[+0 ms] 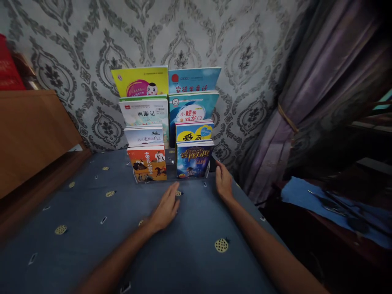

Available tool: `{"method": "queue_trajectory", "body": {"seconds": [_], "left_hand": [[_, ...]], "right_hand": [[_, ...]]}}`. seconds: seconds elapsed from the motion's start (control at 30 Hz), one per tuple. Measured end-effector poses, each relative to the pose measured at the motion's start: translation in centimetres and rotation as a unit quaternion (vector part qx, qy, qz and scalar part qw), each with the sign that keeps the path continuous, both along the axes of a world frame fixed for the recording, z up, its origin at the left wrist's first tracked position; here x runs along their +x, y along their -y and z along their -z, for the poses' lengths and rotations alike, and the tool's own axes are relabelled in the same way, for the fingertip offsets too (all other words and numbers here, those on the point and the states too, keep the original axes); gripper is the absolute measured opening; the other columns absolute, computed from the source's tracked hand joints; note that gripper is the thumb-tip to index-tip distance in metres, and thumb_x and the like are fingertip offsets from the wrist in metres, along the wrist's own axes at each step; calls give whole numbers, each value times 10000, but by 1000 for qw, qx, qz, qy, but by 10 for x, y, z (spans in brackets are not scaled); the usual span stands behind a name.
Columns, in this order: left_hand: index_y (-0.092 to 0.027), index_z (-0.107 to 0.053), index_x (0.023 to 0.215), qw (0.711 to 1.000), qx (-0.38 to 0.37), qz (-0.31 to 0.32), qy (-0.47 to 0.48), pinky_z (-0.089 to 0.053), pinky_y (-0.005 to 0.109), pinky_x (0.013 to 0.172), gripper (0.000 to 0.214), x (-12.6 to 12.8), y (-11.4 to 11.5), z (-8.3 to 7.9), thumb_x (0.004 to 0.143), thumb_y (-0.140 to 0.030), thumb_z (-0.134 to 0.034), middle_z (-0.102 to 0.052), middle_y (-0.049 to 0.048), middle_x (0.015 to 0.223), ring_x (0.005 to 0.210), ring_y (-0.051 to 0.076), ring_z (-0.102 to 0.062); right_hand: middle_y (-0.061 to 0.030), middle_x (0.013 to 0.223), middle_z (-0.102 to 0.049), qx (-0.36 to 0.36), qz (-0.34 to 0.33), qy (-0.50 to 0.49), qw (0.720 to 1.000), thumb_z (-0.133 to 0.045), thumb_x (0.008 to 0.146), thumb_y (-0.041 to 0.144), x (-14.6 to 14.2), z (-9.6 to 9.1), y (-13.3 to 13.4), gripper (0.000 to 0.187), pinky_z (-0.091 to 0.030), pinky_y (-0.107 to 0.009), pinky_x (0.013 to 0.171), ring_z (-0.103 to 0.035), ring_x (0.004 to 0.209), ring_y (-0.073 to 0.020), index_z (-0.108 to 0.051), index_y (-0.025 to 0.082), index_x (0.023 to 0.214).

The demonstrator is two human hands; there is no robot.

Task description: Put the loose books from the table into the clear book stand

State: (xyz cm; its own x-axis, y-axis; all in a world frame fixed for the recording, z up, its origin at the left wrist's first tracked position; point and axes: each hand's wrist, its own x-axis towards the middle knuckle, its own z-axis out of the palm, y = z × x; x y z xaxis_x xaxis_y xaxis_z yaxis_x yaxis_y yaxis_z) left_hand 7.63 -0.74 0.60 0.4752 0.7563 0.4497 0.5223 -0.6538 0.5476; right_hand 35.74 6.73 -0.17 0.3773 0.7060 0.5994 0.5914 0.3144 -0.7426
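Two tiered columns of books stand upright against the wall. At the front left is an orange book [153, 173], and at the front right a dark blue book [188, 169]. Behind them rise a white-and-green book [143, 112], a teal book [196, 104], a yellow book [139, 83] and a light blue book [191, 77]. My left hand [167, 207], open with fingers stretched forward, is just in front of the gap between the columns. Beside the right column is my right hand [223, 181], open and held on edge, with a small gap between it and the dark blue book.
A blue sheet [122, 220] with pineapple prints covers the surface under the books. Patterned wallpaper [245, 53] rises behind. On the left stands a wooden cabinet [30, 130]. At right hang a tied purple curtain [272, 134] and, lower, a blue cloth [301, 194] bearing dark objects.
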Motion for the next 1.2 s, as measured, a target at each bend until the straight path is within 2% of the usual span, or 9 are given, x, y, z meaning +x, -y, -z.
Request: {"method": "queue_trajectory", "body": {"seconds": [0.17, 0.3, 0.43, 0.6, 0.83, 1.0, 1.2], "left_hand": [[-181, -153, 1583, 994, 3, -43, 98, -297, 463, 1237, 693, 22, -40, -10, 953, -212, -439, -285, 164, 1634, 1521, 245, -277], [-165, -137, 1583, 985, -18, -72, 155, -327, 490, 1215, 713, 42, -58, -8, 945, -219, -451, -283, 186, 1628, 1520, 273, -274], [-143, -193, 1567, 979, -22, -76, 190, -335, 495, 1206, 697, 54, -63, -1, 931, -220, -469, -313, 202, 1605, 1504, 286, -304], [-143, -237, 1559, 973, -10, -60, 223, -334, 486, 1205, 685, 57, -66, 3, 915, -193, -466, -370, 189, 1566, 1474, 276, -357], [-150, -228, 1564, 973, -13, -48, 226, -337, 501, 1201, 704, 55, -66, 3, 901, -177, -465, -369, 182, 1570, 1468, 273, -361], [-151, -220, 1570, 969, -35, -51, 238, -314, 497, 1214, 716, 57, -69, 2, 907, -202, -485, -329, 180, 1603, 1490, 277, -328], [-165, -229, 1577, 962, -78, -55, 256, -316, 511, 1213, 756, 56, -77, -2, 895, -240, -546, -307, 170, 1623, 1488, 313, -336]], "right_hand": [[-172, 1446, -567, -2, -57, -11, 998, -337, 983, 560, -22, -11, 12, 623, -378, -520, 1153, -527, 1349, -275, -512, 148, 1415], [-164, 1524, -486, -18, -93, -31, 995, -380, 976, 594, -30, -10, 13, 667, -368, -515, 1169, -473, 1402, -274, -436, 171, 1488], [-164, 1530, -476, -26, -106, -42, 993, -415, 969, 599, -29, -3, 10, 686, -383, -527, 1159, -476, 1399, -289, -408, 181, 1513], [-169, 1524, -483, -27, -121, -48, 991, -456, 953, 612, -27, 4, 4, 714, -378, -536, 1156, -482, 1390, -312, -399, 184, 1521], [-144, 1615, -346, -8, -134, -11, 991, -427, 963, 604, -35, 4, 6, 746, -311, -529, 1199, -345, 1481, -286, -297, 190, 1570], [-165, 1572, -413, -1, -116, 4, 993, -412, 967, 593, -34, -5, 7, 714, -319, -516, 1198, -379, 1461, -296, -370, 160, 1532], [-145, 1526, -485, 42, -64, -53, 996, -401, 968, 594, -37, -31, -7, 655, -332, -519, 1183, -452, 1410, -276, -442, 190, 1482]]}}
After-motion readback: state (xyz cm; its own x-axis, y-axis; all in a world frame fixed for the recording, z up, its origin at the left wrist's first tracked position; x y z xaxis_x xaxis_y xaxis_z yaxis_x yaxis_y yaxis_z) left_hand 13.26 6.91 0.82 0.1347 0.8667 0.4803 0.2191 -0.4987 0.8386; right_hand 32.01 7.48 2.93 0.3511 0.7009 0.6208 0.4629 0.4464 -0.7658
